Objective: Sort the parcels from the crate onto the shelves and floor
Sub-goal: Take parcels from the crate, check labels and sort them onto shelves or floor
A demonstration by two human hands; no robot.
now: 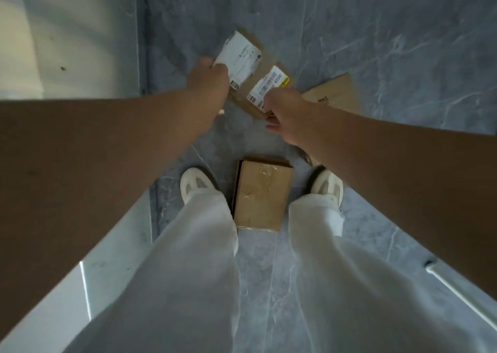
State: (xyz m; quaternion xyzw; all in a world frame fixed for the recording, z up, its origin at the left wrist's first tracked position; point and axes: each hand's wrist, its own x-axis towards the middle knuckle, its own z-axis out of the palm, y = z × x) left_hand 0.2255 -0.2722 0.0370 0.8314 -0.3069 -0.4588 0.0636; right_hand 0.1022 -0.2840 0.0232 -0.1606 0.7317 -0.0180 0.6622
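My white trousers (188,272), wide legs, reach down to shoes. Left shoe (195,184) and right shoe (326,184) cream-white, grey inserts, feet apart. White wall (67,29) at upper left, small dark spot (63,68) on it. Glossy white surface (53,285) at lower left. White bar (457,280) at lower right.

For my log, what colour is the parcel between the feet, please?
The parcel is brown; head view.

Matt cardboard parcels (262,194) on glossy marbled floor (376,43).
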